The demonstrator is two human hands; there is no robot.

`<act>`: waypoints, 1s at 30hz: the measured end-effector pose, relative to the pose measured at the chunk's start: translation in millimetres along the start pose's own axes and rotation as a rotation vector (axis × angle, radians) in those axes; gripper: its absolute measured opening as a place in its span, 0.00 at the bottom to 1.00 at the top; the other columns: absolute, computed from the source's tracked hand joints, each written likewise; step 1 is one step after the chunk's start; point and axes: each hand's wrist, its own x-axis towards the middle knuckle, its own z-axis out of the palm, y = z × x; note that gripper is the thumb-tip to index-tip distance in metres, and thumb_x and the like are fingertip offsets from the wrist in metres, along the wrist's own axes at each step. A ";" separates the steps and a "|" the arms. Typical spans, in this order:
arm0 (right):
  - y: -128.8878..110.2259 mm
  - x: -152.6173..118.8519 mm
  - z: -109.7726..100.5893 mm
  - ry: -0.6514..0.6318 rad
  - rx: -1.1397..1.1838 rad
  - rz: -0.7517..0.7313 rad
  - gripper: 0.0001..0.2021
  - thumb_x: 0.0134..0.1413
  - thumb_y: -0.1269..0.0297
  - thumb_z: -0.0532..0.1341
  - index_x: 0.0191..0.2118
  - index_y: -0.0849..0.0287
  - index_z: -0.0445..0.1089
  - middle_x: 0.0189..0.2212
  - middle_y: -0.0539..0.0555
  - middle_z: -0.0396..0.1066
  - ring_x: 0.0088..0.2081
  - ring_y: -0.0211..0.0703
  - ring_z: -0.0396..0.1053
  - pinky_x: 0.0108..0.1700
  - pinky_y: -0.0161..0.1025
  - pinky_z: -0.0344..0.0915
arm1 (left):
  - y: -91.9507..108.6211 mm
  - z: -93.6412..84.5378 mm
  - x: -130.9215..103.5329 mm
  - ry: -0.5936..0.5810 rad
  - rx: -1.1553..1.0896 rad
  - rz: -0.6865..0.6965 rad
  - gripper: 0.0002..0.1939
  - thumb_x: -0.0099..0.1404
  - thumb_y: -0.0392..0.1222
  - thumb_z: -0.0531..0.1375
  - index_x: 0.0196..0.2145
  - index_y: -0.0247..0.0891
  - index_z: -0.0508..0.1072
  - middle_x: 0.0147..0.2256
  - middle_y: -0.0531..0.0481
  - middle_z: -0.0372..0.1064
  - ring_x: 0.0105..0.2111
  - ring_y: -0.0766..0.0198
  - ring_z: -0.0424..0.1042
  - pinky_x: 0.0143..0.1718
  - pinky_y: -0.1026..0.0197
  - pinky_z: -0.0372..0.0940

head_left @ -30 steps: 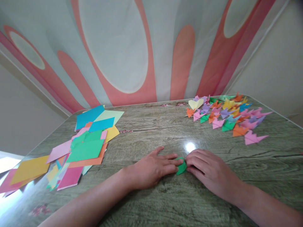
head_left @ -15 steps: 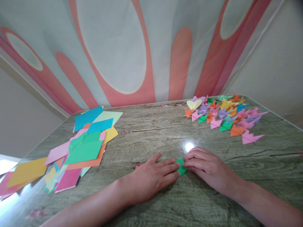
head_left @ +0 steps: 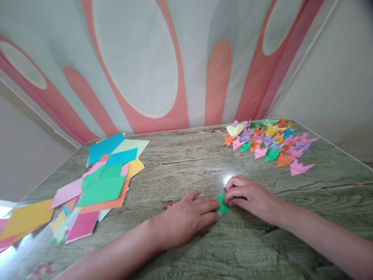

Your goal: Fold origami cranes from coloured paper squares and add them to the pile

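A small folded piece of green origami paper (head_left: 223, 204) lies on the wooden tabletop between my hands. My left hand (head_left: 190, 214) rests flat, thumb spread away, with its fingertips on the paper's left edge. From the other side my right hand (head_left: 247, 196) has its fingers drawn together in a pinch at the paper's right edge. The fingertips partly cover that edge, so the exact fold there is hidden.
Loose sheets of coloured paper, green (head_left: 101, 190), blue (head_left: 106, 148) and others, are piled at the left of the table. Several folded paper birds, such as a pink one (head_left: 300, 168), stand at the back right. A patterned curtain (head_left: 134, 58) hangs behind.
My right hand's fingers have shifted slightly on the green paper, and more of the paper's lower right corner shows. My left hand stays flat. The whole view has turned a little.
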 end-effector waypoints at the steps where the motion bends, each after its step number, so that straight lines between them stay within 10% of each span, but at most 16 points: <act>1: -1.0 3.1 -2.4 -0.029 -0.009 -0.005 0.05 0.60 0.66 0.62 0.33 0.54 0.75 0.34 0.50 0.69 0.40 0.40 0.67 0.42 0.39 0.62 | 0.6 0.0 0.2 0.000 -0.001 0.002 0.19 0.71 0.33 0.50 0.58 0.38 0.63 0.60 0.42 0.62 0.63 0.58 0.56 0.64 0.46 0.49; 30: -4.9 8.4 6.9 0.050 -0.029 0.134 0.08 0.58 0.65 0.64 0.28 0.56 0.73 0.29 0.49 0.69 0.37 0.41 0.66 0.41 0.41 0.57 | 8.5 1.4 11.3 -0.035 -0.007 -0.028 0.24 0.72 0.34 0.48 0.64 0.36 0.54 0.51 0.42 0.67 0.54 0.55 0.64 0.62 0.49 0.52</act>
